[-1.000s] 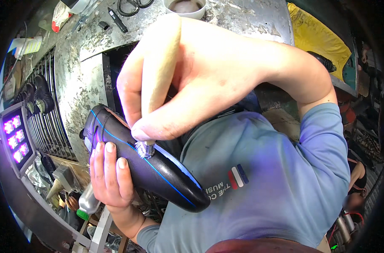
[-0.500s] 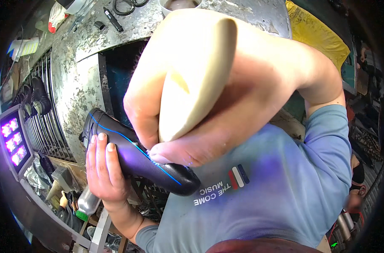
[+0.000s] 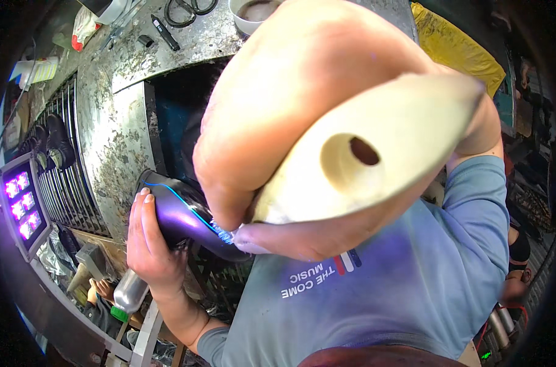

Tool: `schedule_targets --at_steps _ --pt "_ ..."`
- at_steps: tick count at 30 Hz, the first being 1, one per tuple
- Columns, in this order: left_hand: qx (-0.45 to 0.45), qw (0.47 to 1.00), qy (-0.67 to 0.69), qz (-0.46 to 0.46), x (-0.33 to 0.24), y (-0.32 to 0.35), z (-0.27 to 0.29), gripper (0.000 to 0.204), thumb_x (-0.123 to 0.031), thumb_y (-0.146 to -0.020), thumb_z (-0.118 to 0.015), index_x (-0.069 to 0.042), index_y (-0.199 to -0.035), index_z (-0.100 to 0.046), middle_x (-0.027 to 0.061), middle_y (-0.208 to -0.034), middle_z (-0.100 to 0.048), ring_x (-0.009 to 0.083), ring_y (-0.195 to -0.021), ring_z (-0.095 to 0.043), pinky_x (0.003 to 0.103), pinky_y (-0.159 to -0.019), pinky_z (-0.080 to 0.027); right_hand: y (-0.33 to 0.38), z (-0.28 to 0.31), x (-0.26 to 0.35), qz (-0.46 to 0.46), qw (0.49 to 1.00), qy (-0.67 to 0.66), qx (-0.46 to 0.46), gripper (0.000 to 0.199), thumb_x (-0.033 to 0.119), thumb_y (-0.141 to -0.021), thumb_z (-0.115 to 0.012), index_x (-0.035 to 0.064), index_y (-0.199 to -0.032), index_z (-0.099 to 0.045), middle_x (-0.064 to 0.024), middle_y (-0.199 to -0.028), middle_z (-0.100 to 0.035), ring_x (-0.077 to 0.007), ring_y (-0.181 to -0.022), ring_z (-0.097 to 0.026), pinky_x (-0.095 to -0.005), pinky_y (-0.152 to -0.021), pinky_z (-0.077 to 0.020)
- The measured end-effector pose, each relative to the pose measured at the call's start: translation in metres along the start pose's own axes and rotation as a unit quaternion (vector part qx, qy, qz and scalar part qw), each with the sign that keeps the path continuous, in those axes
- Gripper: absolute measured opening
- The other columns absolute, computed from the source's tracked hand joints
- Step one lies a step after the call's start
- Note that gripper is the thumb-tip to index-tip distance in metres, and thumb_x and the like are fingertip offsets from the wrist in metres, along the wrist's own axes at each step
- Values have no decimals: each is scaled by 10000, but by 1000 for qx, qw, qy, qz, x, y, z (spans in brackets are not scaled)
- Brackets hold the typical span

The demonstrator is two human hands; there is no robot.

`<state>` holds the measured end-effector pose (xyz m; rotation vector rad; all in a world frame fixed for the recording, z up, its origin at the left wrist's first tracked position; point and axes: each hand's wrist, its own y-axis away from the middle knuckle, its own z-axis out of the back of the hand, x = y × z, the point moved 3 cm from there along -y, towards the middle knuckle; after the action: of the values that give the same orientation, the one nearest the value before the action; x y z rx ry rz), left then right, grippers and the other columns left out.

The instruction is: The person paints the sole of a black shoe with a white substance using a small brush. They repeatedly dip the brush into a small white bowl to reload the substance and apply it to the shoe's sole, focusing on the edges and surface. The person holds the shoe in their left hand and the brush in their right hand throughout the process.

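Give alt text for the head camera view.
A person's right hand holds a cream-handled brush against a smooth black shoe with a bright blue line, which the left hand supports. At left, a rectangular lamp panel glows purple.

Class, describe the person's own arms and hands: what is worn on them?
The left hand and right hand are bare, without gloves. No ring shows on the visible fingers of the left hand. The left sleeve and right sleeve are short, blue-grey fabric, with no print visible on them. The right wrist is partly hidden.
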<state>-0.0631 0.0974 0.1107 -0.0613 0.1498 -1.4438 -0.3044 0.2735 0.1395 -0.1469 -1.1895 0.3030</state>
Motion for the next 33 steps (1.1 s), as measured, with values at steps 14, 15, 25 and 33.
schedule_targets --at_steps 14,15,25,33 --pt "50 974 150 160 -2 8 -5 743 -239 -662 -910 -17 -1292 -586 172 -1043 -706 337 -907 -712 391 -804 -559 9 5 16 6 999 43 -6 158 210 -695 -719 64 -680 -661 -103 -615 -611 -288 -592 -615 -389 -568 -489" --pt "52 962 181 199 -2 11 -8 695 -252 -668 -912 -36 -1258 -614 161 -1015 -713 312 -901 -717 383 -797 -557 8 5 15 9 999 47 -8 157 209 -695 -719 65 -679 -661 -104 -616 -611 -290 -594 -615 -389 -569 -489" --pt "99 934 300 167 -9 5 -8 738 -336 -614 -938 -34 -1205 -616 132 -1015 -718 290 -912 -714 376 -809 -550 -11 7 10 58 993 79 -70 147 205 -691 -718 73 -673 -656 -107 -621 -607 -308 -607 -613 -392 -579 -494" --pt "135 829 460 289 -10 8 -10 767 -327 -574 -955 16 -1154 -588 93 -961 -699 162 -861 -679 303 -794 -537 -31 15 11 159 960 120 -197 140 202 -688 -717 79 -668 -652 -110 -625 -603 -323 -617 -611 -395 -586 -498"
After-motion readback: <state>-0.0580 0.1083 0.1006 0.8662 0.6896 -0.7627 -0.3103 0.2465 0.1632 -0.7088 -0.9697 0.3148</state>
